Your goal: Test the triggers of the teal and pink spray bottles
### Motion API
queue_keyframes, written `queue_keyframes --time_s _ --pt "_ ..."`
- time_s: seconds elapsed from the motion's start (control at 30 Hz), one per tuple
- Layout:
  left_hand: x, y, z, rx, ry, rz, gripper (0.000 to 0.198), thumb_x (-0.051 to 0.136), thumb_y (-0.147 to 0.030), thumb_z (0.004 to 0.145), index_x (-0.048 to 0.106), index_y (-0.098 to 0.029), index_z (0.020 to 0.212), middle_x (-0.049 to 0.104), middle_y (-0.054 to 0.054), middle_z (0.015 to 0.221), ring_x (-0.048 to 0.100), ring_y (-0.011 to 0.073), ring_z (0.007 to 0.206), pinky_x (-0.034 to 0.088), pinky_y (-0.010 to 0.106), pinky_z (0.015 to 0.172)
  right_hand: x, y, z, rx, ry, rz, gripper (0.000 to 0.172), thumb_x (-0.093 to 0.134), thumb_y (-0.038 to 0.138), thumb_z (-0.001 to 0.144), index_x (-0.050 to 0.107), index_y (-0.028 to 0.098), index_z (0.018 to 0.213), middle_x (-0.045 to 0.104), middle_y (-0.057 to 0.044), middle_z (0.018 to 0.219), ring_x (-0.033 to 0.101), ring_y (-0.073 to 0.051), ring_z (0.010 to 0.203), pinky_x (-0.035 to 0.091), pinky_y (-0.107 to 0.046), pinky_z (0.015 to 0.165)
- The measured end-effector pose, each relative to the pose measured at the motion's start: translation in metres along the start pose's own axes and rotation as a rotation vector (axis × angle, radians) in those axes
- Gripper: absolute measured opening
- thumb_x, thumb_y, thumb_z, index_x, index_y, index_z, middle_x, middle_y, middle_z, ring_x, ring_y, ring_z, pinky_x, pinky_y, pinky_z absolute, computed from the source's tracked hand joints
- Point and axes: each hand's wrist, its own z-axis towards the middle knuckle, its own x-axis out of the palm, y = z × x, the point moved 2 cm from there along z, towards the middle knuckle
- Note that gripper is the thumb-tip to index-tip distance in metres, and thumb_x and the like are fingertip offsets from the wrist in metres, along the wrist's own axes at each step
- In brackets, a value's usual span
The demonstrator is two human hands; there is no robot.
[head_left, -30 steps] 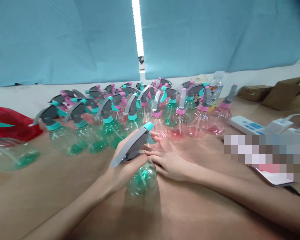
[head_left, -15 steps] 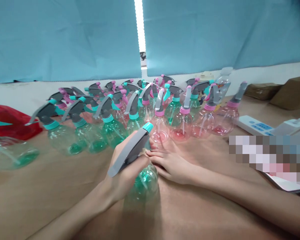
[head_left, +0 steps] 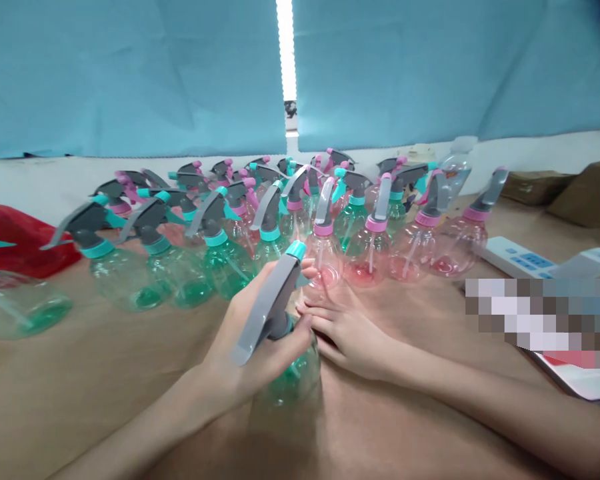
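A spray bottle point(head_left: 295, 377) with a clear green round body stands on the table in front of me. Its grey trigger head has a turquoise nozzle tip and leans to the right. My left hand point(head_left: 260, 327) is closed around the head and neck, thumb on the near side, most of its fingers hidden behind. From the right, my right hand point(head_left: 353, 333) lies low against the bottle's body, its fingers reaching around the far side; the fingertips are partly hidden. Just beyond my hands stand a green spray bottle point(head_left: 227, 267) and a pink spray bottle point(head_left: 367, 260).
Several more green and pink spray bottles fill the back of the table. A red bag point(head_left: 35, 250) lies at the left. On the right are a white power strip point(head_left: 515, 257), a flat device with a blurred-out screen point(head_left: 580, 377) and brown cardboard boxes point(head_left: 587, 197).
The held bottle's trigger head has turned and tilted slightly, its lever shifting right and down with my left hand. My right hand stays against the bottle. The view has shifted a little.
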Motion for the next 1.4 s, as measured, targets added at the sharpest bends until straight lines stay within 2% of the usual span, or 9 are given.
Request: queue_keyframes --time_s 0.13,0.23,0.3,0.53,0.67,0.87,1.03,1.23,1.4 --pt "-0.002 -0.005 0.000 -0.013 -0.049 -0.006 0.025 0.060 -0.025 0.077 0.058 -0.025 0.102 0.064 0.001 0.083 0.061 0.0173 0.063 0.054 0.031 0.058 0.000 0.001 -0.002 0.021 -0.007 -0.027 0.033 0.042 0.023 0.099 0.061 0.018 0.125 0.064 -0.011 0.129 0.055 -0.026 0.123 0.042 -0.047 0.106" --pt "-0.003 -0.009 0.001 0.001 -0.080 -0.038 0.033 0.058 -0.020 0.073 0.057 -0.026 0.105 0.067 0.004 0.105 0.067 0.0218 0.086 0.057 0.035 0.078 -0.001 0.000 -0.004 0.048 -0.013 -0.058 0.036 0.043 0.028 0.100 0.059 0.019 0.130 0.062 -0.011 0.133 0.053 -0.026 0.126 0.041 -0.047 0.107" --pt "-0.004 -0.010 0.002 0.016 -0.086 -0.048 0.035 0.056 -0.018 0.072 0.057 -0.026 0.106 0.065 0.004 0.112 0.066 0.0229 0.095 0.055 0.036 0.086 -0.002 0.000 -0.007 0.059 -0.002 -0.072 0.038 0.044 0.031 0.100 0.057 0.019 0.133 0.061 -0.011 0.135 0.052 -0.026 0.128 0.039 -0.048 0.109" --pt "-0.004 -0.010 0.002 0.064 -0.061 -0.064 0.037 0.056 -0.014 0.072 0.056 -0.025 0.107 0.063 0.003 0.106 0.066 0.0203 0.092 0.057 0.032 0.083 -0.008 -0.006 -0.020 0.062 0.044 -0.050 0.045 0.046 0.041 0.100 0.055 0.016 0.136 0.056 -0.014 0.141 0.047 -0.028 0.134 0.034 -0.051 0.114" --pt "-0.003 -0.010 0.000 0.071 -0.060 -0.032 0.032 0.055 -0.016 0.074 0.056 -0.025 0.105 0.063 0.002 0.095 0.064 0.0190 0.079 0.057 0.032 0.077 -0.012 -0.009 -0.029 0.113 0.052 -0.024 0.045 0.048 0.043 0.099 0.056 0.018 0.136 0.054 -0.012 0.143 0.046 -0.028 0.135 0.035 -0.051 0.114" --pt "-0.003 -0.009 0.000 0.103 -0.062 -0.034 0.036 0.054 -0.015 0.076 0.056 -0.025 0.110 0.064 0.003 0.104 0.064 0.0183 0.085 0.055 0.032 0.081 -0.014 -0.009 -0.031 0.116 0.048 -0.017 0.044 0.049 0.042 0.098 0.058 0.016 0.133 0.056 -0.014 0.140 0.047 -0.028 0.134 0.035 -0.052 0.114" --pt "-0.004 -0.008 -0.001 0.091 -0.051 -0.011 0.034 0.053 -0.014 0.078 0.053 -0.021 0.111 0.062 0.004 0.098 0.063 0.0160 0.080 0.055 0.030 0.075 -0.014 -0.010 -0.030 0.106 0.049 -0.038 0.045 0.049 0.042 0.098 0.058 0.014 0.132 0.057 -0.014 0.140 0.047 -0.029 0.135 0.035 -0.051 0.114" --pt "-0.004 -0.009 -0.002 0.098 -0.060 0.022 0.030 0.052 -0.016 0.080 0.052 -0.021 0.109 0.062 0.004 0.099 0.065 0.0158 0.081 0.055 0.026 0.067 -0.014 -0.010 -0.031 0.099 0.031 -0.028 0.045 0.050 0.042 0.098 0.058 0.015 0.133 0.057 -0.013 0.140 0.047 -0.029 0.135 0.036 -0.052 0.114" --pt "-0.004 -0.010 -0.001 0.106 -0.086 0.064 0.018 0.053 -0.019 0.079 0.055 -0.022 0.097 0.060 -0.001 0.079 0.057 0.0116 0.059 0.053 0.026 0.058 -0.014 -0.010 -0.030 0.093 0.028 -0.041 0.044 0.050 0.041 0.098 0.058 0.015 0.133 0.057 -0.013 0.140 0.047 -0.029 0.135 0.036 -0.051 0.114"
